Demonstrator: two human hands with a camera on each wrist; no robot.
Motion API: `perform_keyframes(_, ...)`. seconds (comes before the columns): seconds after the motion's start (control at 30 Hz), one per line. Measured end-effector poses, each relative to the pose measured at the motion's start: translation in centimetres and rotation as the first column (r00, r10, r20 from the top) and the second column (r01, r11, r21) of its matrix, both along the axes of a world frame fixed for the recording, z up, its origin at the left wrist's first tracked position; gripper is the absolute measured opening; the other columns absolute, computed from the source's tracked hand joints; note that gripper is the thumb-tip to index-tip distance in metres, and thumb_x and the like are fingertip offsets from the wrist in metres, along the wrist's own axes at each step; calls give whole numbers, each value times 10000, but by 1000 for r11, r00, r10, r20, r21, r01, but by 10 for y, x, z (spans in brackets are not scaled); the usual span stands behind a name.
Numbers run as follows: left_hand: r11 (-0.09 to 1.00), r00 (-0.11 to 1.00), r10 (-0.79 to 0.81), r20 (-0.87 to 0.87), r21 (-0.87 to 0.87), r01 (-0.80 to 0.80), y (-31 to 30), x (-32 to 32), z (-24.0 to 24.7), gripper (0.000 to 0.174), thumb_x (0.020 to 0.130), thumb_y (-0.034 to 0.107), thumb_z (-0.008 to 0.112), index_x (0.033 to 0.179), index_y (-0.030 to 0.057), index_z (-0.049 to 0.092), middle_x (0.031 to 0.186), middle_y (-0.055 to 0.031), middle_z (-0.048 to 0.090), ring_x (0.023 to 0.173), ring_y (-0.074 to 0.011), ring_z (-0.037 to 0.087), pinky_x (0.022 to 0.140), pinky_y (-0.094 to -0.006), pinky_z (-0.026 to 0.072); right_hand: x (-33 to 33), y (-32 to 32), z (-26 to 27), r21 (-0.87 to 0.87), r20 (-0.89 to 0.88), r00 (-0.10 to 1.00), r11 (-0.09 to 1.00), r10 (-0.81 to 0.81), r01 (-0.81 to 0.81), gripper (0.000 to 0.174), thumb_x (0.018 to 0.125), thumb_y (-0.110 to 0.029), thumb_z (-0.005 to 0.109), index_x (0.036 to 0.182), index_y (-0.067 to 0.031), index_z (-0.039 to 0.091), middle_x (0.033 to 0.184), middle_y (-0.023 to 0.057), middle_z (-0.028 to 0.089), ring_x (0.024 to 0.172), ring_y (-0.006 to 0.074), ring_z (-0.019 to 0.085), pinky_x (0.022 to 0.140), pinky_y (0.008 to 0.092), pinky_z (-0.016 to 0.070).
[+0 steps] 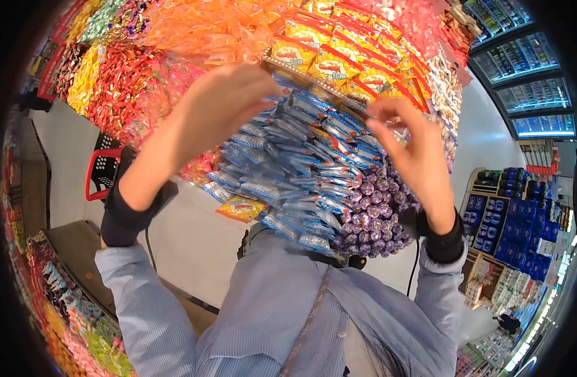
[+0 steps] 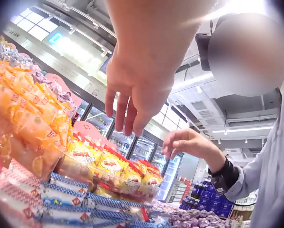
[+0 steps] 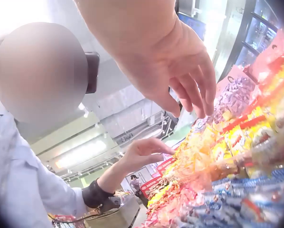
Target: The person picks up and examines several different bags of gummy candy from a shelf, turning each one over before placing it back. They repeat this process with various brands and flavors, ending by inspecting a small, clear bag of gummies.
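Above the candy display, my left hand (image 1: pixel 222 97) hovers with nothing in its grasp, its fingers loosely extended. In the left wrist view that left hand (image 2: pixel 139 95) hangs fingers-down over the packets. On the other side, my right hand (image 1: pixel 417 141) is raised with thumb and fingers slightly bent and apart, empty too; the right wrist view shows this right hand (image 3: pixel 180 71) with relaxed fingers. Beneath both lies a heap of blue-and-white wrapped packets (image 1: pixel 288 157). Behind a clear divider (image 1: pixel 320 85) stand rows of yellow-and-red packets (image 1: pixel 339 66). One yellow packet (image 1: pixel 241 208) rests on the blue heap's near left edge.
Purple foil-wrapped candies (image 1: pixel 376 213) fill the near right part. Orange packets (image 1: pixel 207 28) and red wrapped sweets (image 1: pixel 122 94) lie farther off and left. A red basket (image 1: pixel 103 173) stands left; blue stacked goods (image 1: pixel 521 226) and lit fridges (image 1: pixel 521 69) are at the right.
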State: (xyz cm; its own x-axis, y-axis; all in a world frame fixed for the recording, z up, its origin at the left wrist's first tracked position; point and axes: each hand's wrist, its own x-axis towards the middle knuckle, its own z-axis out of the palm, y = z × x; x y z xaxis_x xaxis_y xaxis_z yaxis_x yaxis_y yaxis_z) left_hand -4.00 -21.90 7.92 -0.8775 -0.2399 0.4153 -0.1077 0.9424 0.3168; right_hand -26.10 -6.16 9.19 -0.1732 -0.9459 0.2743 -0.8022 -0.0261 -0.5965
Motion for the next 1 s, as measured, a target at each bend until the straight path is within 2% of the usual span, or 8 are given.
perform_keyframes(0.03, 1000, 999, -11, 36, -26, 12, 9, 14, -4, 191, 710, 56, 641, 890, 50, 578, 871, -87, 578, 813, -280, 561, 721, -343, 450, 3, 17, -6, 51, 53, 998, 999, -17, 14, 192, 756, -104, 640, 924, -36, 580, 819, 118, 611, 741, 238, 612, 642, 316, 472)
perform_keyframes(0.13, 983, 987, -80, 136, 176, 55, 35, 52, -33, 253, 667, 105, 691, 891, 64, 582, 873, -77, 581, 819, -280, 564, 710, -353, 456, 7, 58, -23, 227, 140, 988, 973, -64, 31, 197, 757, -89, 641, 934, -26, 583, 826, 115, 607, 731, 219, 603, 655, 293, 474)
perform_keyframes(0.27, 910, 967, -83, 242, 414, -26, 69, 84, -72, 343, 628, 170, 734, 916, 70, 577, 894, -74, 584, 850, -268, 563, 719, -354, 454, 15, 87, -39, 237, 272, 954, 970, -128, 62, 171, 772, -56, 621, 934, -15, 585, 841, 101, 614, 738, 192, 595, 670, 285, 470)
perform_keyframes(0.37, 888, 968, -59, 245, 455, -61, 87, 89, -79, 330, 660, 185, 707, 931, 67, 559, 886, -72, 566, 836, -279, 537, 725, -358, 431, 21, 98, -44, 280, 337, 922, 955, -190, 95, 152, 784, -33, 605, 932, -2, 590, 859, 91, 619, 752, 166, 581, 690, 274, 462)
perform_keyframes(0.57, 905, 951, -31, 308, 412, -103, 97, 100, -95, 371, 657, 136, 693, 988, 81, 537, 964, -52, 548, 909, -258, 512, 772, -345, 414, 29, 102, -48, 257, 386, 900, 961, -201, 105, 142, 795, -36, 594, 933, 2, 591, 855, 84, 619, 753, 155, 580, 704, 270, 458)
perform_keyframes(0.67, 940, 956, 30, 291, 318, -127, 98, 103, -107, 303, 670, 96, 666, 950, 78, 551, 929, -47, 555, 885, -252, 522, 755, -344, 423, 33, 103, -49, 277, 404, 891, 956, -207, 96, 139, 802, -44, 592, 934, -1, 593, 854, 81, 619, 755, 150, 579, 706, 266, 458)
perform_keyframes(0.77, 941, 956, 36, 292, 311, -130, 97, 106, -111, 240, 686, 63, 640, 914, 72, 564, 890, -43, 564, 852, -241, 534, 710, -337, 441, 38, 102, -53, 294, 421, 882, 952, -211, 87, 137, 807, -51, 591, 937, -9, 595, 852, 79, 619, 755, 142, 579, 704, 261, 457)
perform_keyframes(1.0, 944, 996, 59, 59, 322, -75, 85, 102, -94, 204, 667, 24, 634, 861, 68, 589, 810, -40, 572, 739, -242, 557, 606, -322, 454, 49, 99, -67, 314, 497, 831, 944, -250, 96, 142, 811, -43, 586, 951, -15, 592, 850, 67, 620, 752, 124, 580, 698, 252, 459)
